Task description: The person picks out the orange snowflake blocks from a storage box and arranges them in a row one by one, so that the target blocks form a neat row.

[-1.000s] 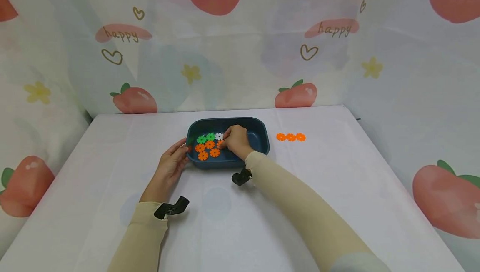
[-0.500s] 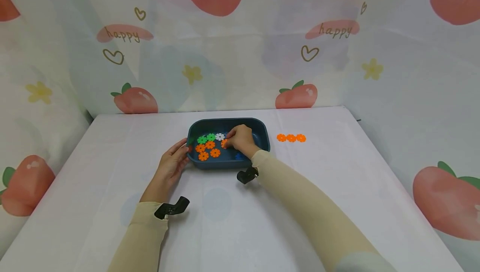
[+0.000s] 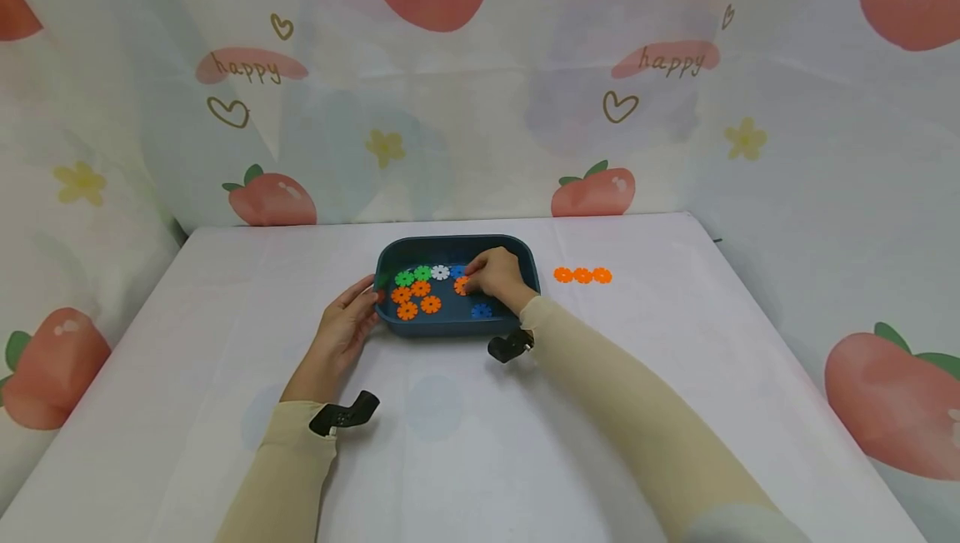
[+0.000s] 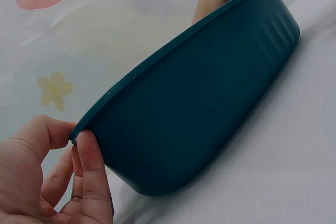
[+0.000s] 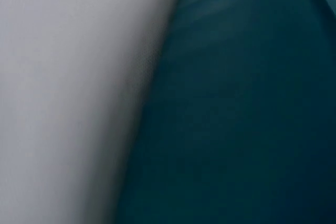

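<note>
A dark teal plastic basin [image 3: 450,329] stands on the table with flower-shaped notched discs in it. My left hand [image 3: 347,328] pinches its left rim between thumb and fingers, as the left wrist view shows at the rim [image 4: 113,92]. Inside the basin my right hand [image 3: 497,276] pinches an orange flower-shaped disc [image 3: 462,286]. Several orange discs [image 3: 431,304] lie in the left part, near two green discs [image 3: 423,273] and a white disc [image 3: 440,273]. One blue disc [image 3: 457,271] is by the right fingertips, another blue disc [image 3: 482,310] below the hand. The right wrist view holds only the basin's outer wall [image 5: 226,108].
Three orange discs [image 3: 582,276] lie in a row to the right of the basin. A white cloth [image 3: 420,460] covers the table. Behind it hangs a printed curtain [image 3: 480,127] with peaches.
My right hand has slid rightward inside the basin, carrying the orange disc away from the others. Both blue discs have come into sight. My left hand stays on the rim.
</note>
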A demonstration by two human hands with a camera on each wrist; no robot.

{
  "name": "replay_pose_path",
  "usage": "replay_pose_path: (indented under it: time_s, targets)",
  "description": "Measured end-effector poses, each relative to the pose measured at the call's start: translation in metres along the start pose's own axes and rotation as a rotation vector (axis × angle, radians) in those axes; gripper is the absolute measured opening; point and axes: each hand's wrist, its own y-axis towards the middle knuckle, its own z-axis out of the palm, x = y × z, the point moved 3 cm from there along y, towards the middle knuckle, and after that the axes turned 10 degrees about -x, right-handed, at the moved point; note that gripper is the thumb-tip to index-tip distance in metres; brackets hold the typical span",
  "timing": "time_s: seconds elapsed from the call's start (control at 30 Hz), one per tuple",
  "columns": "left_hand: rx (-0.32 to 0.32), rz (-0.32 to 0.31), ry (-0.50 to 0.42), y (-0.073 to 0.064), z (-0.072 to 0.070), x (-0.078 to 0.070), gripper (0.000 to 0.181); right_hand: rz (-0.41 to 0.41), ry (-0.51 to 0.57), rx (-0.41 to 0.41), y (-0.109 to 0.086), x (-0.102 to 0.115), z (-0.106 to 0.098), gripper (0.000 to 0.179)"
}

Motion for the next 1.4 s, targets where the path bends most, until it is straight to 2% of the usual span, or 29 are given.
replay_pose_path:
  time_s: [0.2, 0.57, 0.7, 0.83, 1.07, 1.4]
  targets:
    - [-0.005, -0.010, -0.003, 0.001, -0.001, 0.000, 0.047, 0.044, 0.004, 0.079, 0.006, -0.006, -0.006, 0.018]
    - [-0.016, -0.004, 0.000, 0.002, -0.002, -0.001, 0.047, 0.150, 0.120, 0.236, 0.006, -0.005, -0.014, 0.024]
    - [-0.019, -0.009, -0.002, 0.003, -0.003, 0.000, 0.046, 0.140, 0.136, 0.274, 0.012, -0.005, -0.015, 0.021]
    - [-0.012, -0.010, -0.001, 0.003, -0.004, 0.000, 0.046, 0.132, 0.132, 0.286, 0.015, -0.003, -0.019, 0.019]
    - [-0.014, -0.003, 0.006, 0.002, -0.002, 0.000, 0.047, 0.140, 0.130, 0.302, 0.010, 0.005, -0.032, 0.025]
    - [-0.024, 0.006, 0.005, 0.004, -0.001, 0.002, 0.048, 0.141, 0.219, 0.332, 0.013, 0.005, -0.055, 0.030]
